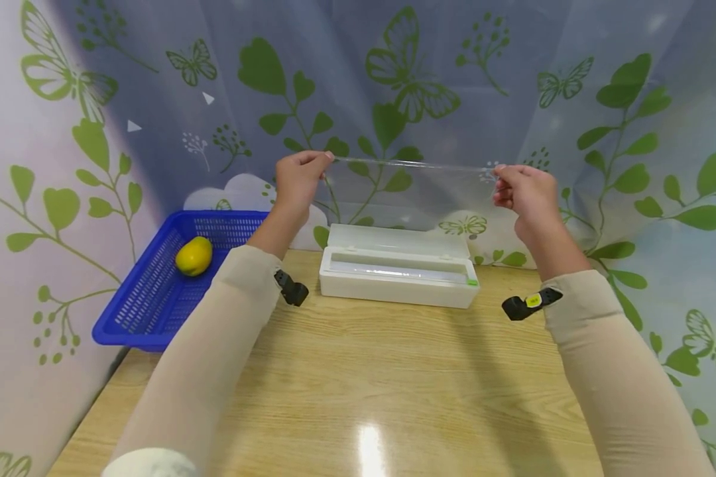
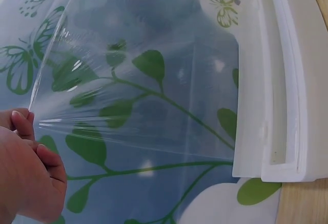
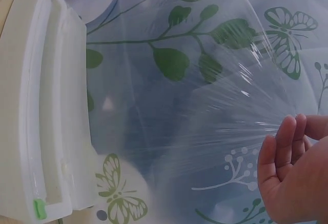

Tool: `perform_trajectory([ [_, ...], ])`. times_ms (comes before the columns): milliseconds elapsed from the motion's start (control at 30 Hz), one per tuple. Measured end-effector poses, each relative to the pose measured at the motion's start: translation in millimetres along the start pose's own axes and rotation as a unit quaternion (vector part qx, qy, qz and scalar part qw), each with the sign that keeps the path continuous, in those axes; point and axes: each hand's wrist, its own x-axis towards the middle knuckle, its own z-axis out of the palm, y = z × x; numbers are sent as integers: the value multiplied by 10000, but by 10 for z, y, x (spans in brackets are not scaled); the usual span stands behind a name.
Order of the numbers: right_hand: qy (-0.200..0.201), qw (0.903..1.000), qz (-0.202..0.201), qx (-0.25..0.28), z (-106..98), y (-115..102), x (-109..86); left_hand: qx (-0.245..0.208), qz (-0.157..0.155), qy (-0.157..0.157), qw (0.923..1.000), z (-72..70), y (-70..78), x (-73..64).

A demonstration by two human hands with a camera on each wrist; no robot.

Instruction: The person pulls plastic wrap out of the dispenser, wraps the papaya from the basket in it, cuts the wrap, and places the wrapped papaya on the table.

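A sheet of clear plastic wrap (image 1: 417,165) is stretched between both hands, above and behind a white wrap dispenser box (image 1: 394,291). My left hand (image 1: 298,182) pinches one corner of its top edge between thumb and fingers. The opposite corner is pinched by my right hand (image 1: 530,193). In the left wrist view the film (image 2: 128,96) fans out in creases from the fingertips toward the box. The box's lid (image 1: 396,240) stands open at the back, and a green cutter slider (image 1: 473,282) sits at its right end. Whether the film is still joined to the roll, I cannot tell.
A blue plastic basket (image 1: 113,334) stands at the left, partly behind my left forearm, with a yellow lemon-like fruit (image 1: 194,256) inside. Beneath everything is a wooden table (image 1: 394,371). A curtain with green leaves and butterflies (image 1: 414,63) hangs right behind the box.
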Motion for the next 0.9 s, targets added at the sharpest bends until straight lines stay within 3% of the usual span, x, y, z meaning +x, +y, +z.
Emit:
perform_trajectory([
  [167, -48, 9996, -235, -157, -83, 3, -113, -2, -36, -4, 10000, -10, 47, -177],
  [367, -337, 9982, -469, -184, -185, 34, -380, -105, 77, -7, 9999, -108, 15, -483],
  [767, -841, 9948, -515, 255, -392, 236, -1083, 20, 74, -226, 9997, -396, -158, -1272],
  [900, -870, 9950, -492, 3, -475, 335, -1365, -47, -30, -313, 9995, -482, -270, -1561],
])
